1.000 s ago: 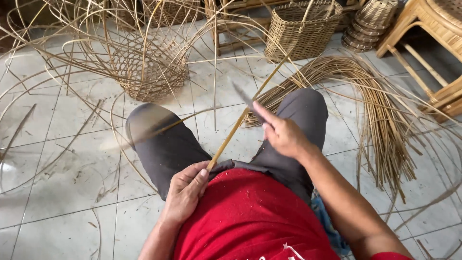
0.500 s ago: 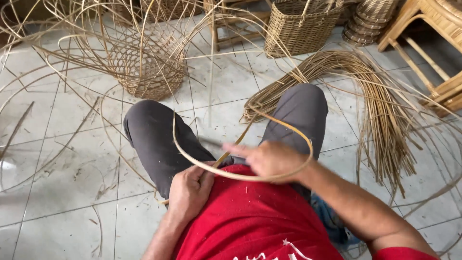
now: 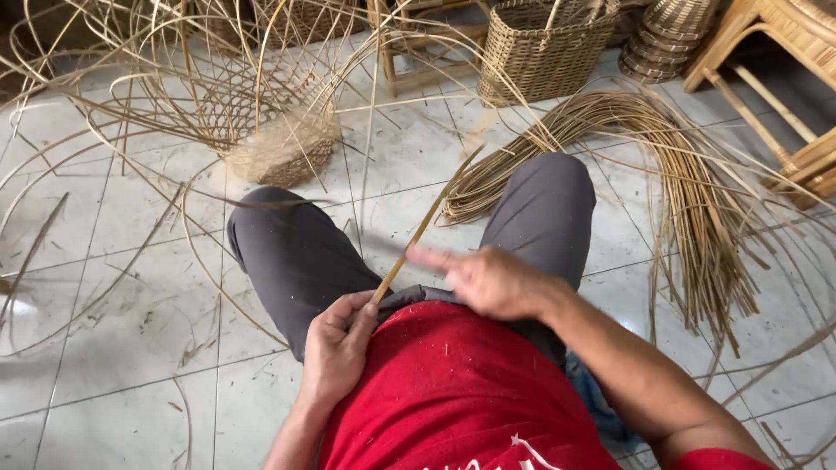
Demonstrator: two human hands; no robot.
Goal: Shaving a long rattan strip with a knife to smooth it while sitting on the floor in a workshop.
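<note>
I sit on a tiled floor in a red shirt and grey trousers. My left hand [image 3: 335, 344] grips the near end of a thin rattan strip [image 3: 420, 233] in my lap. The strip runs up and away between my knees, nearly straight. My right hand [image 3: 492, 280] is blurred by motion, just right of the strip above my lap, fingers closed. A faint grey smear left of its fingertips looks like the knife blade seen earlier. A half-woven basket [image 3: 279, 144] with long loose stakes stands beyond my left knee.
A big bundle of rattan strips [image 3: 697, 191] fans over the floor at the right. A finished woven basket [image 3: 544, 52], a stack of small woven pieces [image 3: 666, 39] and wooden furniture [image 3: 784, 78] stand at the back. Loose strands curl over the tiles at left.
The strip stood straight, then curled into a loop across my lap, and now stands straight again. My right hand dropped from the strip's middle toward my waist.
</note>
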